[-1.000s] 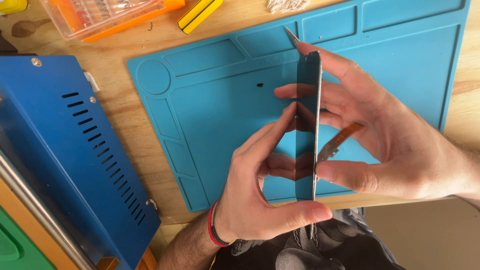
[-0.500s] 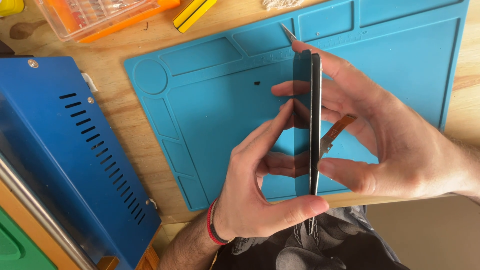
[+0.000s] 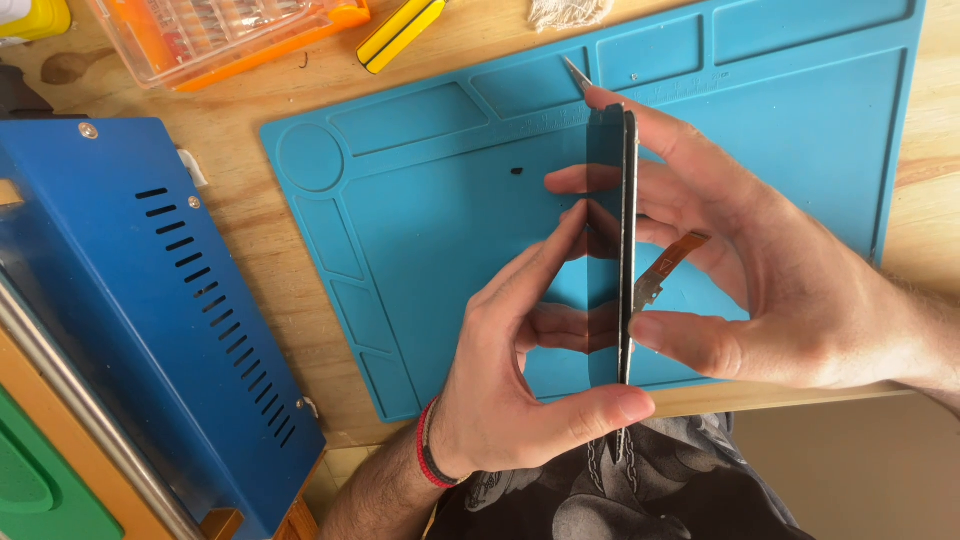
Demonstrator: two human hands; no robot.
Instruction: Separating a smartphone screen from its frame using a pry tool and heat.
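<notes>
Both hands hold a thin dark phone screen panel (image 3: pixel 626 250) edge-on above a blue silicone work mat (image 3: pixel 430 170). My left hand (image 3: pixel 520 390) grips its near end with the thumb under the bottom edge and the index finger against the glass face. My right hand (image 3: pixel 780 270) holds the far end and right side, thumb near the lower edge. An orange flex cable (image 3: pixel 668 262) hangs from the panel's back, between my right fingers. A metal tool tip (image 3: pixel 575 72) shows just beyond the panel's top. A tiny dark screw (image 3: pixel 517 171) lies on the mat.
A blue metal machine case (image 3: pixel 130 300) with vent slots fills the left side. An orange-and-clear screwdriver kit box (image 3: pixel 220 35) and a yellow tool (image 3: pixel 400 30) lie at the top, with white cloth (image 3: pixel 570 10) nearby. The wooden table edge (image 3: pixel 780 400) runs below my hands.
The panel has turned slightly, staying edge-on, and both hands have shifted a little to the right with it. My grip on it is unchanged.
</notes>
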